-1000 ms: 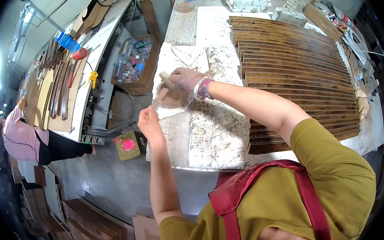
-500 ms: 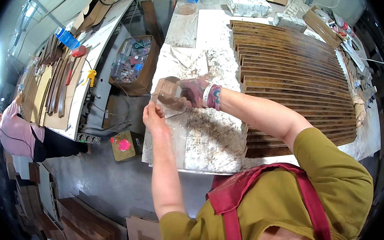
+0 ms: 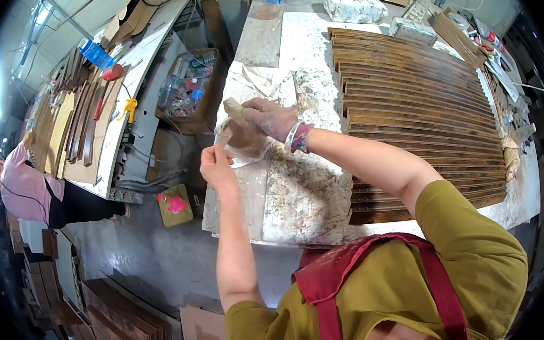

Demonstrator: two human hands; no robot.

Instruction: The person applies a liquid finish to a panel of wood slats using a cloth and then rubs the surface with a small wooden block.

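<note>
My left hand point(image 3: 218, 168), bare, has its fingertips pinched together at the near left edge of a brown-stained patch point(image 3: 244, 141), which may be a clear tub or film. Whether the fingers grip that edge, I cannot make out. My right hand point(image 3: 272, 119) wears a stained purplish glove with a pale band at the wrist. Its fingers are closed on a small flat light-brown piece point(image 3: 233, 111), tilted over the far side of the brown patch. A crumpled whitish cloth or sheet point(image 3: 249, 82) lies just beyond.
Dark brown slats point(image 3: 418, 120) lie in a row right of my right arm. Foam-like white blocks point(image 3: 354, 7) stand at the back of the white-smeared table point(image 3: 312, 199). Left of it are a carton of plastic bottles point(image 3: 207, 114), a yellowish tub point(image 3: 176, 206) and a person in pink point(image 3: 24, 183).
My right hand has lifted and turned from low over the brown patch, bringing the flat piece upright at its far side. My left hand has shifted slightly left and nearer.
</note>
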